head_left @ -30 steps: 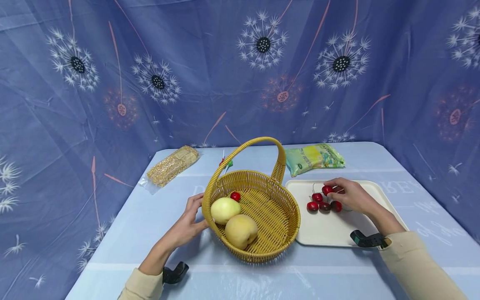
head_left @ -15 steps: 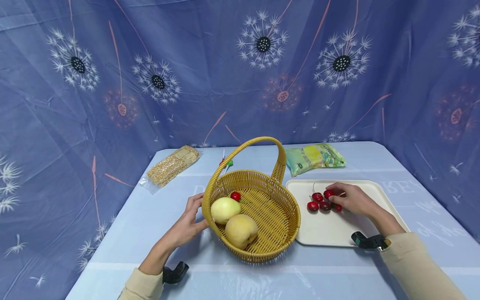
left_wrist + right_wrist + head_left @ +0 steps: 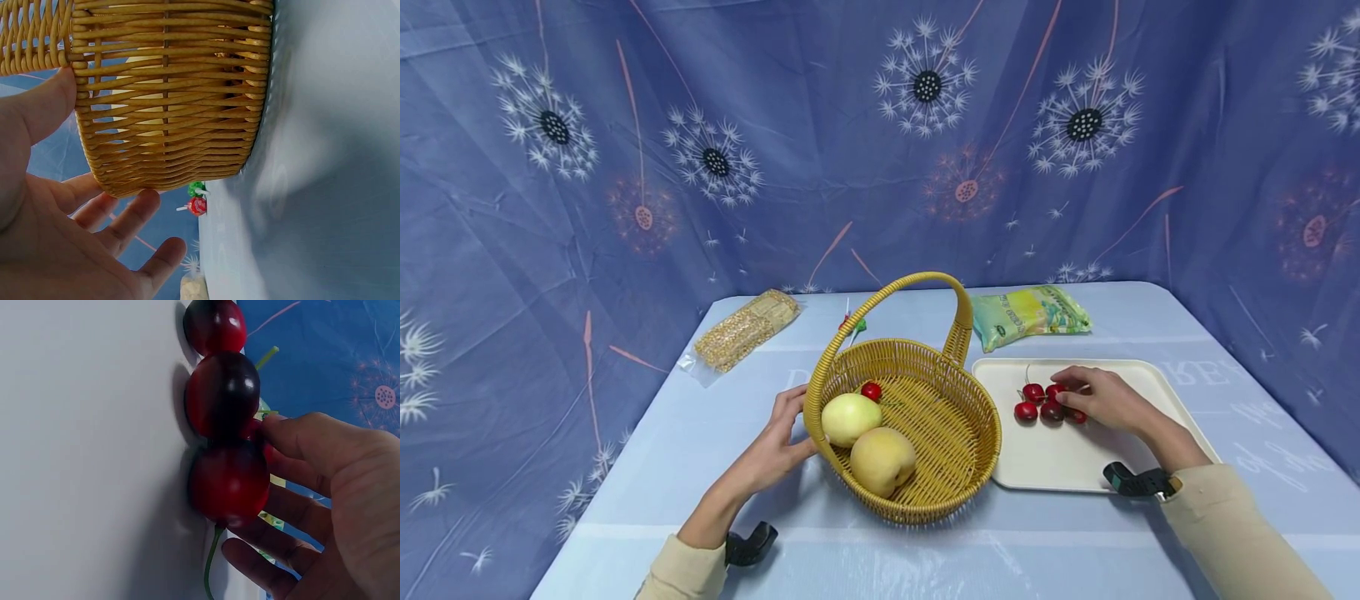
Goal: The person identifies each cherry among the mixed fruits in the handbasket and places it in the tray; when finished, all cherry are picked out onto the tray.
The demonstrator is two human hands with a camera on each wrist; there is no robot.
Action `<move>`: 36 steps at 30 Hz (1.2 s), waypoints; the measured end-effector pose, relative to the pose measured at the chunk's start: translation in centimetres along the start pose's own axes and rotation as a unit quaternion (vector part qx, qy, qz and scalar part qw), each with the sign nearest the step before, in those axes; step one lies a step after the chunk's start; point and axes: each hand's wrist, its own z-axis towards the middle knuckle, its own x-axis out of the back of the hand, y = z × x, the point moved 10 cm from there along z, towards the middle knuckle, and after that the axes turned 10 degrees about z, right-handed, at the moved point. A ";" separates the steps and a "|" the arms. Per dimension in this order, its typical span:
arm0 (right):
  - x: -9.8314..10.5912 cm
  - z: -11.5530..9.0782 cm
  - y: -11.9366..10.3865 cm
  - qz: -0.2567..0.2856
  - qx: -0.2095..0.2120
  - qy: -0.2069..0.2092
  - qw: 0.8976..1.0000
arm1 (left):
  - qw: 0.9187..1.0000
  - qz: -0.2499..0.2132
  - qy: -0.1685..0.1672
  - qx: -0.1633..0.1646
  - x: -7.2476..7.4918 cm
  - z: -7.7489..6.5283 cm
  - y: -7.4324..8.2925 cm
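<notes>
My left hand (image 3: 778, 437) rests on the side of a yellow wicker basket (image 3: 951, 450). In the left wrist view, its thumb (image 3: 53, 103) touches the weave below the handle and its spread fingers reach the rim. Inside the basket lie a pale yellow-green fruit (image 3: 850, 420), a peach (image 3: 882, 462) and one cherry (image 3: 871, 392). My right hand (image 3: 1108, 397) pinches a red cherry (image 3: 1055, 392) between thumb and fingers, low over a cream tray (image 3: 1045, 467). Several other dark red cherries (image 3: 1026, 412) sit close around it; in the right wrist view, nearer cherries (image 3: 230, 484) partly cover it.
At the back left lies a clear bag of grain (image 3: 747, 331). Lollipops (image 3: 859, 327) lie behind the basket. A green and yellow packet (image 3: 1030, 317) is behind the tray. The basket's tall arched handle (image 3: 891, 292) rises beside the tray.
My right hand has come slightly nearer and lower with its cherry, into the group on the tray, nudging the neighbouring cherries slightly. My left hand and the basket have stayed put.
</notes>
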 end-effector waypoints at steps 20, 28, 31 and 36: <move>1.4 0.4 -5.8 -0.011 0.070 0.031 0.997 | 1.000 0.001 0.004 -0.001 0.1 0.0 0.0; 0.8 0.5 -10.2 -0.008 0.100 0.024 0.995 | 1.000 0.002 0.000 0.004 0.0 0.0 0.0; 0.5 0.6 -12.0 -0.013 0.117 0.024 0.993 | 1.000 0.002 -0.001 0.005 0.0 0.0 0.0; -0.3 0.8 -14.9 -0.015 0.147 0.017 0.989 | 1.000 0.002 0.000 0.004 0.0 0.0 0.0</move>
